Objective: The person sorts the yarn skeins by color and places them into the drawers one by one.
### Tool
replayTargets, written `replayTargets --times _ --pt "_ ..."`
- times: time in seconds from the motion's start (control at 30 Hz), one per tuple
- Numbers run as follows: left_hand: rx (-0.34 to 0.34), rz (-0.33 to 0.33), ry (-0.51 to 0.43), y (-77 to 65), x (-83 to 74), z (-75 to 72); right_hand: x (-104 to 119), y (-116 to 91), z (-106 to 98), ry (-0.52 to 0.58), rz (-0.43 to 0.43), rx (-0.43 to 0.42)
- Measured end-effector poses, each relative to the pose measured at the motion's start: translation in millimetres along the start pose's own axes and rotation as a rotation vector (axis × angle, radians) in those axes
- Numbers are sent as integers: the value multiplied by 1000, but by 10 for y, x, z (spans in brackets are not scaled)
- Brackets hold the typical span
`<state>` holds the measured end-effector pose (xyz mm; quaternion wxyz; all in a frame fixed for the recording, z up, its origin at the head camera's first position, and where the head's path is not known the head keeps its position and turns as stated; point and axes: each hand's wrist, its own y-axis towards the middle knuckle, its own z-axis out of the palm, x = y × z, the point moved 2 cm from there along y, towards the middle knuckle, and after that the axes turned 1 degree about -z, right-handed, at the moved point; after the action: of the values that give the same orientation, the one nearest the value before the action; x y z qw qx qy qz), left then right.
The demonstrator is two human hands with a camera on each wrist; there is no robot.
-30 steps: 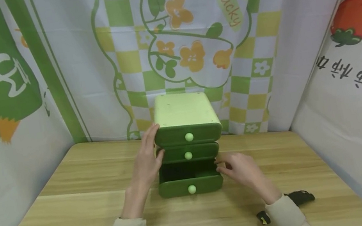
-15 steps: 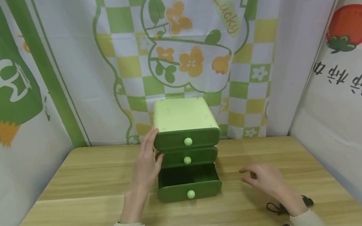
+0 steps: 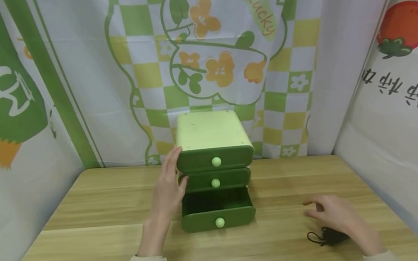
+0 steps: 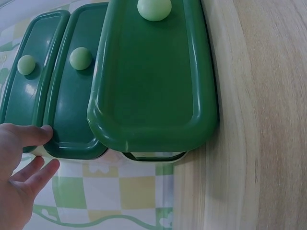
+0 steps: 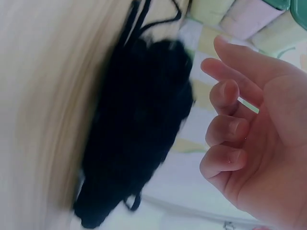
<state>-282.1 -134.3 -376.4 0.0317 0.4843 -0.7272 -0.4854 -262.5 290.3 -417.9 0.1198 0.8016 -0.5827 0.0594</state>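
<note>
A small light-green chest of drawers [image 3: 211,130] with dark green fronts stands on the table. Its bottom drawer [image 3: 219,219] is pulled out, dark inside, with no contents showing. My left hand [image 3: 166,189] rests against the chest's left side, fingers fairly straight along the top. In the left wrist view its thumb [image 4: 41,135] lies at the edge of the upper drawer fronts. My right hand [image 3: 334,211] is off to the right, holding nothing, its fingers loosely bent. Close below it lies a black cloth bundle with cords [image 5: 139,115], partly covered by the hand in the head view.
The wooden table [image 3: 101,252] has its far edge against a printed curtain [image 3: 141,68]. Fabric walls flank it left and right [image 3: 400,118]. The bottom drawer juts forward of the upper drawer fronts.
My right hand has left the bottom drawer's right edge and moved right, over beside the black cloth bundle. The left hand stays at the chest; the drawer remains pulled out.
</note>
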Motion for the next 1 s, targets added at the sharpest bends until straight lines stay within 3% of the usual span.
replayTargets --times 0.5,0.83,1.0 --pt "13 -9 10 6 4 -1 -355 -336 -118 9 9 61" --pt "12 -9 1 1 5 6 -485 -450 -151 103 22 177" --pt "8 -4 6 5 5 2 -531 -486 -154 173 -26 235"
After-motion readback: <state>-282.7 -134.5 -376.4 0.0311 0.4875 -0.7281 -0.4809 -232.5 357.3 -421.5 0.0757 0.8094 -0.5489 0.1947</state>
